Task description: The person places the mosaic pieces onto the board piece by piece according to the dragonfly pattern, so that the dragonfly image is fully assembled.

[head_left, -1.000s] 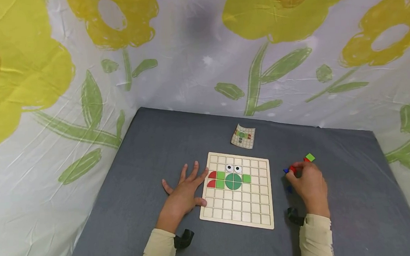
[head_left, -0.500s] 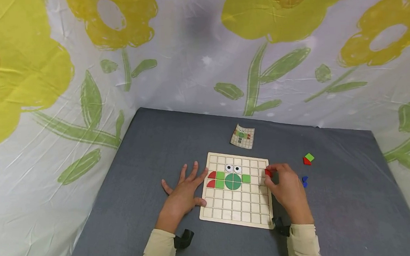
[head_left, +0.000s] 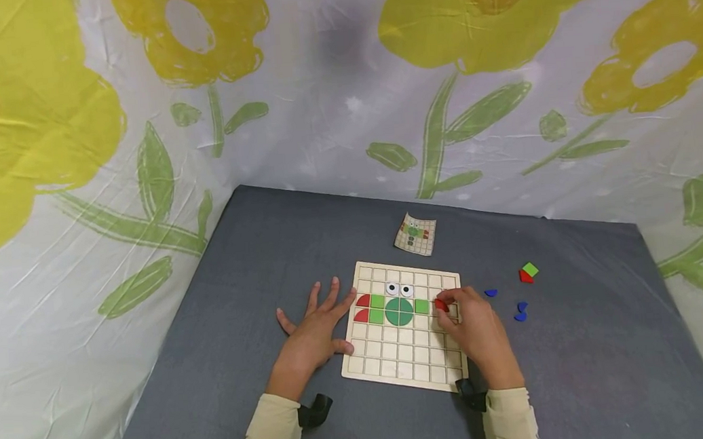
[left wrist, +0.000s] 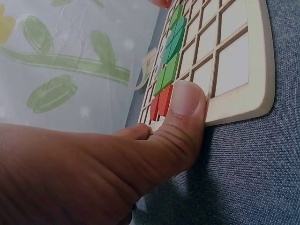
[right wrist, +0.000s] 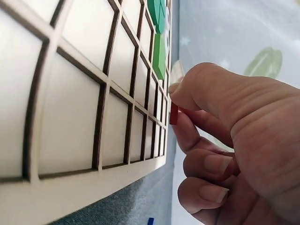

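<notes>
A wooden grid board lies on the dark table, with red, green and teal tiles and two eye tiles set in its cells. My left hand spreads its fingers along the board's left side; in the left wrist view its thumb rests on the rim. Over the right part of the board, my right hand pinches a red tile between thumb and forefinger. That tile shows edge-on as a red tile in the right wrist view. A green square tile sits in the board just left of it.
Right of the board lie several small blue tiles, a loose red tile and a loose green tile. A curled pattern card lies behind the board. Flower-printed fabric rises behind the table.
My right hand has picked up the red tile from the loose pieces and carried it left over the board. Blue tiles it covered are now visible. The left hand stays put.
</notes>
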The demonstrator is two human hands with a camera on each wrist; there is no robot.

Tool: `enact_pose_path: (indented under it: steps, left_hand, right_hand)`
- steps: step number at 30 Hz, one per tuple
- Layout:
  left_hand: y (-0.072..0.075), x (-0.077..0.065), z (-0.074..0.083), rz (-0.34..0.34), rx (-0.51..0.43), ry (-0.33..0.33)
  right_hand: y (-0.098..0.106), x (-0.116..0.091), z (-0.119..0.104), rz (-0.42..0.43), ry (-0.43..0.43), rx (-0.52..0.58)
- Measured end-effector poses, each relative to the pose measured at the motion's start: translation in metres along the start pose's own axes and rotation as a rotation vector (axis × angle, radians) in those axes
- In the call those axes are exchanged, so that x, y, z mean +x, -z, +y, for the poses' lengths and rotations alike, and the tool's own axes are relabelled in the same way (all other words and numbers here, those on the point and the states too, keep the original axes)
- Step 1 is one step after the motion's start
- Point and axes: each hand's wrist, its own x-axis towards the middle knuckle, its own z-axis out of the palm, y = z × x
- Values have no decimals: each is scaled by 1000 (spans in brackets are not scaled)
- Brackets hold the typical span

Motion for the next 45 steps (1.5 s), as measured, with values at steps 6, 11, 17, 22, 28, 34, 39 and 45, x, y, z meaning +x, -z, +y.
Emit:
enact_pose_path:
  steps: [6,11,17,22,28,34,39,45]
  left_hand:
    - [0,0,0,7,-2,-2]
    - [0,0,0,15,-5,-8]
    - [1,-1,0,4,-11,-2]
    - [1,-1,0,1,-16,-2]
    - [0,-1,0,7,-11,-6]
    - [0,1,0,7,-4,-3]
    - [0,1,0,1,-2,0]
    - [1,1,1,-2,4,0]
  right_hand:
    - [-4,0,-1,-21,16,3]
    - [-5,1,0,-25,42,-4]
    - [-6,2,1,-27,59,10]
    - [-6,1,0,-33,53,26]
    - [-5,2,1,-33,68,36]
    - [-3,3,0,-31,79,36]
    - [-2,3,-1,-42,65,41]
    - [-2,4,-2,-45,47,38]
